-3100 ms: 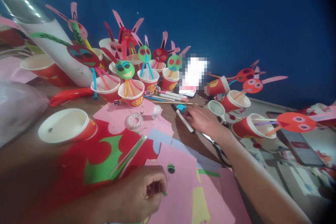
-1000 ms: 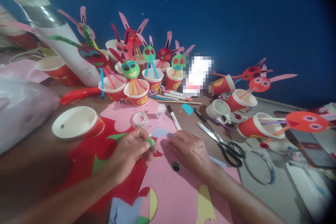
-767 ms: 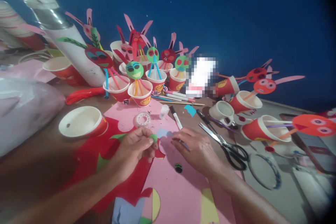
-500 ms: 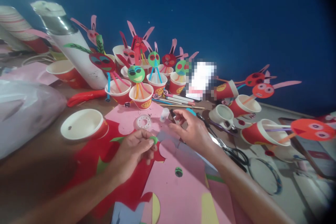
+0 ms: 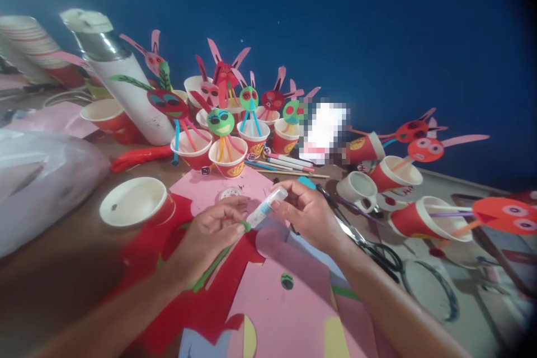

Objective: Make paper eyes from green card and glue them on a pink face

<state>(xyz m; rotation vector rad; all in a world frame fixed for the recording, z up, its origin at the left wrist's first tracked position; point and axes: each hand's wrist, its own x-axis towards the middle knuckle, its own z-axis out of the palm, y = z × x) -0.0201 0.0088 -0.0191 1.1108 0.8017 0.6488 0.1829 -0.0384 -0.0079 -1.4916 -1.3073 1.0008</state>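
The right hand (image 5: 308, 211), reaching a moment ago, now pinches a small white plastic tube with a blue label (image 5: 265, 209), its left end just beside the small green paper disc (image 5: 246, 226) pinched in the left hand's (image 5: 215, 233) fingers; the work now seems to involve both.

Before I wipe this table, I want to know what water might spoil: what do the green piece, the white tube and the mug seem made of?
Green piece: probably matte paper or thin card, judging by its dull face.
White tube: likely smooth plastic, with a translucent end and printed label.
Mug: perhaps glazed ceramic, from its smooth pale walls; plastic possible.
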